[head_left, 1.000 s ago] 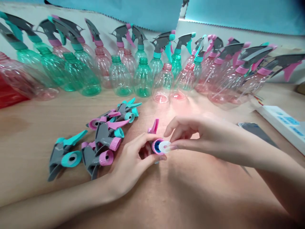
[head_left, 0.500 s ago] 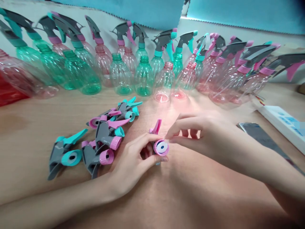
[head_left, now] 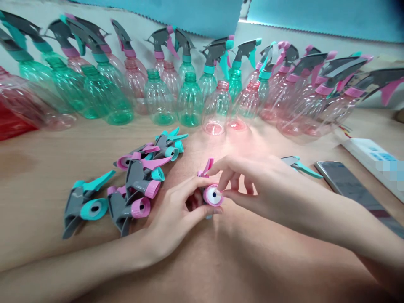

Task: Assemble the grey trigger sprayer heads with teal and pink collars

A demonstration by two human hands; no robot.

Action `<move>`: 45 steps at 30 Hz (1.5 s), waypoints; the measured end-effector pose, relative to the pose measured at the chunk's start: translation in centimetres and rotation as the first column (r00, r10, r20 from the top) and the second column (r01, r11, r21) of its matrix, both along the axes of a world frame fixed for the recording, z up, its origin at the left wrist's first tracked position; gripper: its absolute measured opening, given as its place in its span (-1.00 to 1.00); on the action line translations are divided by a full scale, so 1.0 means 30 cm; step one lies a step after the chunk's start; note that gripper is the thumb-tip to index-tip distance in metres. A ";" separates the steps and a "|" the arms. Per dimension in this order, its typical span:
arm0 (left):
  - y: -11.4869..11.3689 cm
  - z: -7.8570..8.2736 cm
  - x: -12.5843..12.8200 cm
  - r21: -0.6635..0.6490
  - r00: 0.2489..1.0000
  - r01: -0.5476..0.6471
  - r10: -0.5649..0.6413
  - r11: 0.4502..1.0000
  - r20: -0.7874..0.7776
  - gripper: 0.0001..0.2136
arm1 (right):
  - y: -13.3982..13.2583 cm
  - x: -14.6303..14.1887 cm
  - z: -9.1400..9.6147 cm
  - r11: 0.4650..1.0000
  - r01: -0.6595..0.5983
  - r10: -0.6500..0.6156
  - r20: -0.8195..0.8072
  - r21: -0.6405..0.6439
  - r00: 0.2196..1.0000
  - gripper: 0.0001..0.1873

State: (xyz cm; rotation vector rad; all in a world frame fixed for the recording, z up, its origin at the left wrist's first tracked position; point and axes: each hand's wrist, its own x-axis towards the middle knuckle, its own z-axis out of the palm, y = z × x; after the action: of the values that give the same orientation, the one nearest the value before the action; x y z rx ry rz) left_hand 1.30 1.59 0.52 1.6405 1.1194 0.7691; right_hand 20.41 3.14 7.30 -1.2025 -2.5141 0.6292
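My left hand (head_left: pixel 189 200) is closed around a spray trigger head with a pink lever (head_left: pixel 208 165). Its pink collar (head_left: pixel 215 205) faces me, and most of the grey body is hidden by the fingers. Inside the collar lies a round white washer (head_left: pixel 212 194) with a dark hole in the middle. My right hand (head_left: pixel 249 179) is at the right edge of the collar, thumb and a bent finger brought together on the washer's rim, while the forefinger stretches up toward the pink lever.
Loose trigger heads (head_left: pixel 135 181), pink and teal, lie in a pile on the left. Several green bottles (head_left: pixel 190 101) and pink bottles (head_left: pixel 217 107) stand along the back, many with sprayers fitted. A phone (head_left: pixel 353 191), a power strip (head_left: pixel 378 155) and a teal trigger head (head_left: pixel 301 165) are at the right.
The washer was tilted in the collar and now sits flatter. My right hand has shifted slightly left with its forefinger lifted, uncovering the teal trigger head behind the forearm. My left hand stays put.
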 end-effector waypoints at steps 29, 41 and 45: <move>0.000 -0.013 -0.010 0.012 0.999 0.046 -0.046 0.999 -0.006 -0.80 | -0.017 -0.018 -0.044 0.983 -0.077 0.092 -0.081 0.168 0.992 -0.51; 0.000 -0.006 -0.008 0.032 0.998 0.060 -0.059 0.998 -0.024 -0.84 | -0.023 -0.022 -0.048 0.993 -0.048 0.056 -0.072 0.106 0.996 -0.30; -0.002 0.001 -0.005 0.040 0.998 0.051 -0.050 0.998 -0.023 -0.85 | -0.022 -0.030 -0.051 0.996 -0.033 0.039 -0.074 0.083 0.997 -0.33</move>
State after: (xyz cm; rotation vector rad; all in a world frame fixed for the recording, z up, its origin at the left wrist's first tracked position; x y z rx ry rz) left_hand 1.16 1.53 0.56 1.7088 1.0795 0.7471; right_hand 19.50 2.47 5.78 -1.0871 -2.4785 0.5637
